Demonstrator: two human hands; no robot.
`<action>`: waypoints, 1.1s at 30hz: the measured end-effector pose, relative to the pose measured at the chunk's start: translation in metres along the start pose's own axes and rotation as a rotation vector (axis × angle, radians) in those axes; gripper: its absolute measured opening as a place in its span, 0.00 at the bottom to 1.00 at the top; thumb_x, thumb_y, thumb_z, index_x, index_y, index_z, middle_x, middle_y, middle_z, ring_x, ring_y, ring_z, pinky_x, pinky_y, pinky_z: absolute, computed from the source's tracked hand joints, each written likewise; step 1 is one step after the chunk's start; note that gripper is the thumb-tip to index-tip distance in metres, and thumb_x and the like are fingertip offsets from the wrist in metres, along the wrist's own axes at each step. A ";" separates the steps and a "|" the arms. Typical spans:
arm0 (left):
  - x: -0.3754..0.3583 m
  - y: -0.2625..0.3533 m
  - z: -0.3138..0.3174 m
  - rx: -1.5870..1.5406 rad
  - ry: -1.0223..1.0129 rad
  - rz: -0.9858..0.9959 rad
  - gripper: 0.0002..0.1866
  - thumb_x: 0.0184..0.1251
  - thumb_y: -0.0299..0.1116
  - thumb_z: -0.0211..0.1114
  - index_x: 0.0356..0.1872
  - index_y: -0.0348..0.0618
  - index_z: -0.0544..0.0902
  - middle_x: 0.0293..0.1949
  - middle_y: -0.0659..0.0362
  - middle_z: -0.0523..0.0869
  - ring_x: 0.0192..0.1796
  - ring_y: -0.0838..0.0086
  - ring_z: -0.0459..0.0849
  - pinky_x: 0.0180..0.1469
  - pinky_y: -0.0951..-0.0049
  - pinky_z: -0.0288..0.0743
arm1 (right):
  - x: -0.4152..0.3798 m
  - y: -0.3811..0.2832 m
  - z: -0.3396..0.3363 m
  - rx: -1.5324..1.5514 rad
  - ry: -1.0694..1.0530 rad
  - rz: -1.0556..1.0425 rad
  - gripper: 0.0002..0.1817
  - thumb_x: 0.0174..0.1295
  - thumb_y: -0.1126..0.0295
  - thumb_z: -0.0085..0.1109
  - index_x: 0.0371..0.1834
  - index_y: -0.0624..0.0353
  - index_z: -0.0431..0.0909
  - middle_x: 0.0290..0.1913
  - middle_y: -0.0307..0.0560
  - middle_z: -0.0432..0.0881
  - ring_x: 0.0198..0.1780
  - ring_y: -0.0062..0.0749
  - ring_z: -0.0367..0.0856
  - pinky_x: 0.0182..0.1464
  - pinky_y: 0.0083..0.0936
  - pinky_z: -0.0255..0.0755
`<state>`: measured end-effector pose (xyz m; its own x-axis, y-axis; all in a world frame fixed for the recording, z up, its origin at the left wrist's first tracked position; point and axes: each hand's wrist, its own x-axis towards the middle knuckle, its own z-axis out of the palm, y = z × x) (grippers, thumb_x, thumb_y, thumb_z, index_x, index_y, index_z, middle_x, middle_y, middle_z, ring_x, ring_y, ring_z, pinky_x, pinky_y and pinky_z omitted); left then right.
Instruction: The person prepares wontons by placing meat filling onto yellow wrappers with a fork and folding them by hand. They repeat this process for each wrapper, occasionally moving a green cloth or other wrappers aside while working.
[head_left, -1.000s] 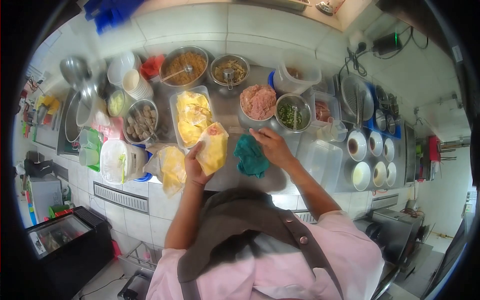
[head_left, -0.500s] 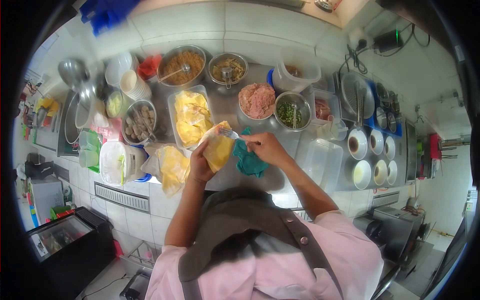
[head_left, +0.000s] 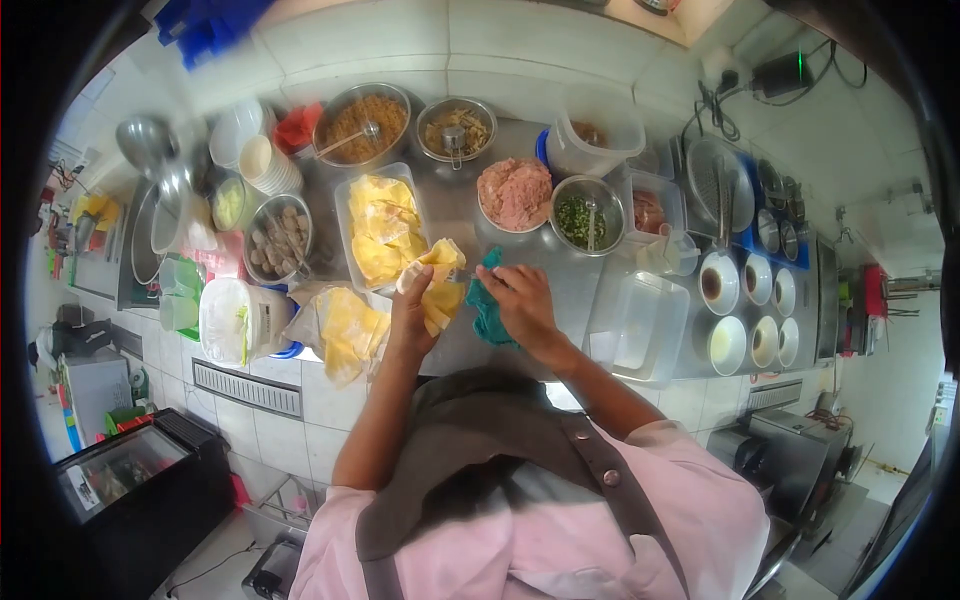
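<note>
My left hand (head_left: 409, 315) grips several yellow wonton wrappers (head_left: 445, 298), the top one folded over near my thumb. My right hand (head_left: 527, 308) is over a crumpled green cloth (head_left: 487, 312), its fingers curled together. Whether those fingers hold the cloth, a fork or something else is hidden. Behind my left hand, a clear tub (head_left: 345, 215) holds more yellow wrappers. A bowl heaped with pink minced meat (head_left: 515, 192) stands beyond my right hand. Left of my left wrist lies another pile of yellow wrappers (head_left: 345, 330) on plastic, at the counter edge.
At the back stand metal bowls of orange-brown shreds (head_left: 372, 118) and pale strips (head_left: 445, 125). Chopped greens (head_left: 578, 222) fill a bowl to the right. Further right are a clear container (head_left: 640, 325) and several small white bowls (head_left: 727, 343). A white tub (head_left: 238, 325) stands left.
The fork is no longer visible. My right hand has shifted slightly left and down over the cloth. In my left hand, the top wrapper has gone from open to folded over.
</note>
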<state>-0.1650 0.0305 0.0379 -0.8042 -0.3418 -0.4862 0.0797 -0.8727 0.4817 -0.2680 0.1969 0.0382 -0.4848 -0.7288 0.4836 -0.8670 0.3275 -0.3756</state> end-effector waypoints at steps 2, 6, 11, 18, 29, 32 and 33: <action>0.003 -0.003 -0.006 0.049 0.017 0.023 0.23 0.70 0.31 0.64 0.64 0.42 0.71 0.54 0.55 0.82 0.52 0.66 0.85 0.49 0.64 0.83 | 0.001 0.000 0.002 0.008 0.006 0.028 0.20 0.59 0.75 0.60 0.56 0.53 0.84 0.39 0.40 0.83 0.40 0.35 0.82 0.41 0.32 0.74; -0.001 0.005 0.000 0.154 -0.023 0.091 0.24 0.65 0.25 0.68 0.61 0.40 0.73 0.52 0.56 0.83 0.51 0.68 0.85 0.49 0.67 0.82 | 0.002 -0.003 -0.001 0.152 -0.164 0.154 0.20 0.59 0.75 0.59 0.55 0.52 0.84 0.39 0.41 0.85 0.37 0.37 0.84 0.37 0.31 0.77; 0.003 -0.002 0.005 0.333 0.107 0.265 0.21 0.63 0.25 0.70 0.57 0.38 0.77 0.47 0.57 0.84 0.47 0.71 0.85 0.48 0.71 0.80 | 0.008 0.000 -0.005 0.323 -0.312 0.111 0.18 0.62 0.74 0.55 0.56 0.54 0.81 0.34 0.46 0.83 0.33 0.45 0.83 0.32 0.38 0.77; 0.009 -0.001 -0.002 0.310 0.264 0.251 0.19 0.64 0.27 0.71 0.54 0.35 0.79 0.45 0.57 0.86 0.45 0.72 0.85 0.47 0.72 0.80 | 0.009 -0.002 -0.005 0.458 -0.311 0.117 0.18 0.63 0.74 0.55 0.56 0.58 0.81 0.33 0.51 0.82 0.33 0.47 0.83 0.33 0.40 0.76; 0.008 -0.002 -0.001 0.393 0.197 0.283 0.19 0.65 0.28 0.70 0.55 0.34 0.79 0.46 0.55 0.86 0.45 0.71 0.86 0.46 0.73 0.82 | 0.015 -0.003 -0.011 0.526 -0.388 0.249 0.16 0.63 0.72 0.61 0.55 0.56 0.83 0.36 0.53 0.85 0.35 0.50 0.84 0.41 0.39 0.77; 0.012 -0.002 -0.003 0.356 0.239 0.286 0.17 0.65 0.27 0.69 0.53 0.34 0.80 0.45 0.55 0.86 0.44 0.71 0.87 0.45 0.73 0.82 | 0.016 -0.008 -0.016 0.472 -0.369 0.220 0.17 0.63 0.72 0.61 0.56 0.56 0.82 0.38 0.53 0.85 0.37 0.50 0.84 0.42 0.40 0.77; 0.013 0.000 -0.003 0.339 0.252 0.281 0.16 0.65 0.26 0.69 0.52 0.34 0.80 0.44 0.55 0.86 0.44 0.70 0.87 0.45 0.73 0.82 | 0.017 -0.010 -0.019 0.474 -0.369 0.218 0.17 0.63 0.72 0.61 0.56 0.56 0.82 0.38 0.53 0.85 0.37 0.50 0.84 0.42 0.40 0.77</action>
<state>-0.1735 0.0256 0.0296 -0.6087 -0.6573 -0.4443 0.0438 -0.5869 0.8084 -0.2700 0.1927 0.0658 -0.4995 -0.8623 0.0839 -0.5664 0.2517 -0.7848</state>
